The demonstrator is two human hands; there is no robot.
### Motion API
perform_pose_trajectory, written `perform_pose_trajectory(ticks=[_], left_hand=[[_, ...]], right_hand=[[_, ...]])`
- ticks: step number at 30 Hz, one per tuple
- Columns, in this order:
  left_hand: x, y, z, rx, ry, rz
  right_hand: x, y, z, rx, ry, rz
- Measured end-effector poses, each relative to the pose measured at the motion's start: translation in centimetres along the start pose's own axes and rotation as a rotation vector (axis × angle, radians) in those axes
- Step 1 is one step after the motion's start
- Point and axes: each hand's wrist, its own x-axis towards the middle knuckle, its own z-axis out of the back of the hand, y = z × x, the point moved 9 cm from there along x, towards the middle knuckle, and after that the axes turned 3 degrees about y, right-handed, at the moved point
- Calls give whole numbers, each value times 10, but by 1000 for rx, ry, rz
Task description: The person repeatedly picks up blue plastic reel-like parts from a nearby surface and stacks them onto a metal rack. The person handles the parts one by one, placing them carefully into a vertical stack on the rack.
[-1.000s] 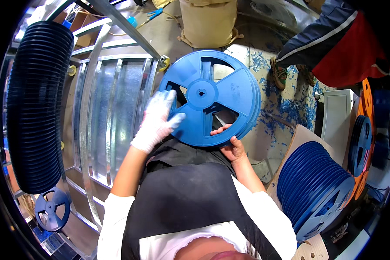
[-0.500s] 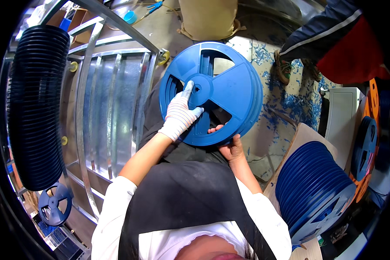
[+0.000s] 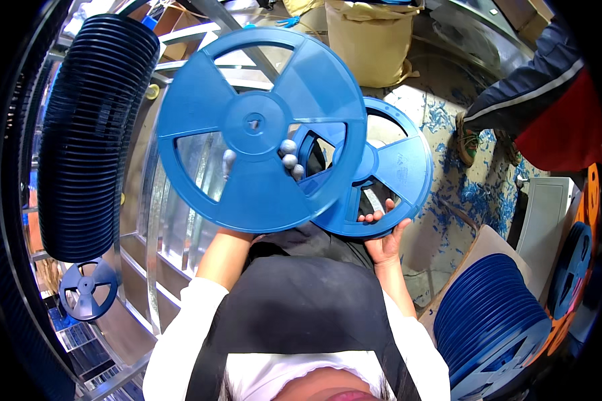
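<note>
Head view, centre: my left hand [image 3: 289, 162] clasps one reel [image 3: 257, 190] — seemingly separated; right hand [image 3: 384, 246] pinches another reel [image 3: 406, 167] — unraised.

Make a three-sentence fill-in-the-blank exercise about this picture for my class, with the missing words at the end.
1. The left hand, wearing a ____, holds the front disc.
2. The right hand holds the rear disc, and both discs are coloured ____.
3. The longest row of discs is on the person's ____ side.

Missing words: glove; blue; left
</note>
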Motion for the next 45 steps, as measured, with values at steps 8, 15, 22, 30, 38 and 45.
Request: perform_pose_trajectory(ticks=[8, 15, 22, 30, 38, 45], left_hand=[[-10, 17, 15, -125, -53, 75], [-5, 15, 7, -184, -23, 96], [-31, -59, 2, 580, -283, -158], [-32, -96, 0, 1174, -483, -257], [-20, -81, 20, 1140, -431, -161], [9, -51, 25, 1340, -409, -37]], right_hand=[[1, 0, -1, -38, -21, 23], [-1, -2, 5, -9, -76, 19], [0, -5, 11, 34, -56, 21], [1, -7, 5, 35, -51, 8], [3, -7, 2, 18, -50, 0], [4, -11, 2, 3, -39, -20]])
